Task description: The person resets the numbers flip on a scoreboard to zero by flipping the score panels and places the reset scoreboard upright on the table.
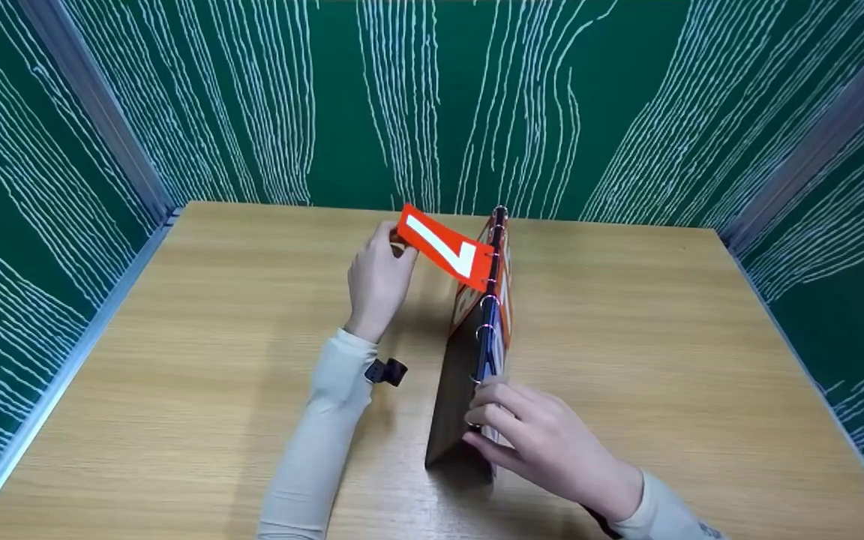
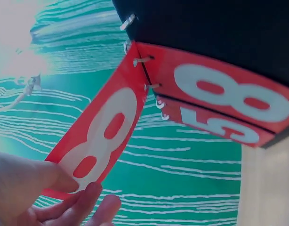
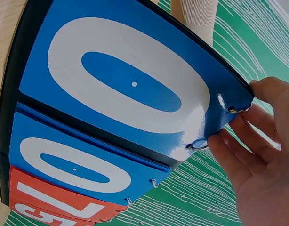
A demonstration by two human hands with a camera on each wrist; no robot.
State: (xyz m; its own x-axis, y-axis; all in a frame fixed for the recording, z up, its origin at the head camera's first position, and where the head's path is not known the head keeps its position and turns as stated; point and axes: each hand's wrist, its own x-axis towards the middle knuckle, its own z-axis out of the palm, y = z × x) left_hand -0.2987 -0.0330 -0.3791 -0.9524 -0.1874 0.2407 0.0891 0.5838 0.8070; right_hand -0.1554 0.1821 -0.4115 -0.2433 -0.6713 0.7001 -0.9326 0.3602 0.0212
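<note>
Red card [image 1: 443,244], marked 7 on top, is pinched at its free end by the left hand [image 1: 381,279], at 10 o'clock from the scoreboard [image 1: 456,397]. Scoreboard is stood upright mid-tabletop [image 1: 649,345], top edge running 12 to 6 o'clock; its 6 o'clock end, beside a blue card [image 3: 130,80], is pinched by the right hand [image 1: 541,442].
</note>
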